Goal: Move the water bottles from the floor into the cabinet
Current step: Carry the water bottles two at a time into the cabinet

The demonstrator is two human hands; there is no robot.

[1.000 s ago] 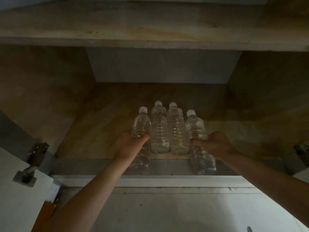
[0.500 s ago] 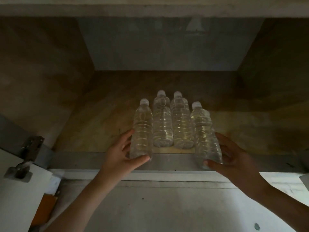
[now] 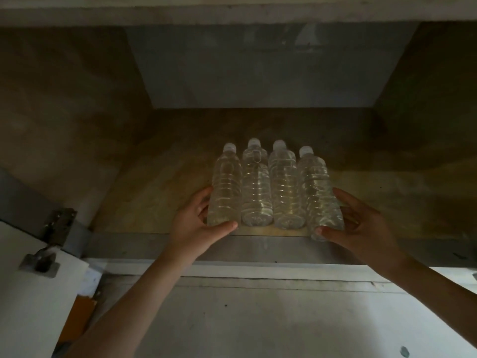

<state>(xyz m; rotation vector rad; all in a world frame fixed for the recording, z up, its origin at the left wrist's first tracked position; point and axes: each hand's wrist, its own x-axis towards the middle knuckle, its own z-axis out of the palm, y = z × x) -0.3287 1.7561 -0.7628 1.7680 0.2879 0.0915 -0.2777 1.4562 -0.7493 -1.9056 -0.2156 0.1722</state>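
Observation:
Four clear water bottles with white caps stand side by side on the cabinet floor, near its front edge. My left hand holds the leftmost bottle low down, thumb across its front and fingers round its left side. My right hand holds the rightmost bottle near its base, thumb in front and fingers spread along its right side. That bottle's base sits at the cabinet's grey front lip. The two middle bottles stand between them, untouched.
The cabinet is open, with brown side walls, a grey back panel and a shelf edge overhead. A metal hinge and the white door are at the left. Pale floor lies below the lip.
Both hands have set the two outer bottles upright beside the two middle ones, deeper on the cabinet floor. The fingers have loosened and spread. The view has moved closer in.

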